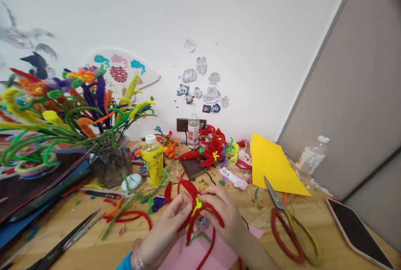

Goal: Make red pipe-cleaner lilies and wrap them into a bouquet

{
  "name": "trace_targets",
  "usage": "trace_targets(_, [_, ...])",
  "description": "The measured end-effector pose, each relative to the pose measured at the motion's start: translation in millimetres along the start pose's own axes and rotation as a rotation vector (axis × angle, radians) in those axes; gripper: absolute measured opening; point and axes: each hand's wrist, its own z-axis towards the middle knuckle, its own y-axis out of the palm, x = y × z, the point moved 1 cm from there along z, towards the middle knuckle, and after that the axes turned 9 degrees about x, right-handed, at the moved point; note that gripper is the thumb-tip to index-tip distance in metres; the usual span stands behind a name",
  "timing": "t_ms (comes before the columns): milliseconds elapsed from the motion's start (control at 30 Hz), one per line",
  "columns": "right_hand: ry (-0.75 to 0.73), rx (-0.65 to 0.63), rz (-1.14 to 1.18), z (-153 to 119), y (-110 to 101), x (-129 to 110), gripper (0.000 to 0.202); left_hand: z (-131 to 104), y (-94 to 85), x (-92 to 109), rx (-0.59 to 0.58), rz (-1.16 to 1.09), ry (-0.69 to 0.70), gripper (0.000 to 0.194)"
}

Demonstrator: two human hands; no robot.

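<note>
Near the bottom middle of the head view, a red pipe-cleaner flower (189,188) with a yellow-green centre is held between both hands. My left hand (169,229) pinches its left side, thumb and forefinger together near the centre. On the right side, my right hand (224,211) has its fingers curled round the red petals; some fingertips are hidden behind them. Long red stems hang below the flower over a pink sheet (184,255). A short green piece (200,236) shows just under the flower.
Black scissors (67,236) lie at the left, red-and-yellow-handled scissors (286,224) and a phone (357,232) at the right. A vase (109,165) of colourful pipe cleaners, a yellow bottle (152,161), a yellow sheet (272,163) and a clear bottle (313,155) stand further back.
</note>
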Motion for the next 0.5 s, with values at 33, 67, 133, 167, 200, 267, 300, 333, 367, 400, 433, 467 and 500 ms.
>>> trace_targets(33, [-0.006,0.005,-0.013,0.1,0.0,-0.5,0.023,-0.3,0.4,-0.1,-0.003,-0.004,-0.003,0.011])
trace_targets(67, [-0.012,0.01,-0.023,0.3,0.0,-1.0,0.023,-0.5,0.7,-0.1,-0.003,-0.008,-0.006,0.011])
trace_targets(133, [-0.026,0.023,-0.033,0.6,0.2,-1.8,0.023,-0.8,1.1,0.1,-0.005,-0.019,-0.007,0.012])
trace_targets(167, [-0.034,0.028,-0.038,0.6,0.4,-1.9,0.023,-0.8,1.0,0.2,-0.004,-0.022,-0.006,0.013])
trace_targets(200, [-0.045,0.033,-0.046,0.4,0.6,-1.7,0.025,-0.7,0.9,0.4,-0.001,-0.022,-0.006,0.013])
trace_targets(267, [-0.063,0.035,-0.066,-0.5,1.2,-0.5,0.029,-0.5,0.3,0.9,0.018,-0.016,-0.008,0.015])
trace_targets(300, [-0.07,0.034,-0.076,-1.2,1.6,0.5,0.032,-0.5,0.0,1.2,0.029,-0.01,-0.011,0.015])
trace_targets(333, [-0.075,0.032,-0.084,-2.0,2.0,1.6,0.033,-0.5,-0.3,1.3,0.037,-0.004,-0.016,0.016])
trace_targets(367, [-0.076,0.028,-0.09,-2.7,2.5,2.9,0.034,-0.6,-0.4,1.4,0.039,0.0,-0.02,0.017])
trace_targets(400, [-0.074,0.02,-0.096,-3.3,3.0,4.2,0.035,-0.8,-0.5,1.2,0.037,0.002,-0.025,0.017])
trace_targets(433, [-0.07,0.01,-0.101,-3.8,3.5,5.4,0.035,-0.9,-0.6,0.8,0.034,0.001,-0.027,0.017])
trace_targets(467, [-0.066,-0.001,-0.107,-4.0,4.0,6.4,0.035,-0.9,-0.7,0.2,0.029,-0.001,-0.023,0.017])
trace_targets(500, [-0.062,-0.01,-0.111,-3.9,4.4,7.1,0.035,-0.8,-0.8,-0.5,0.024,-0.002,-0.015,0.016])
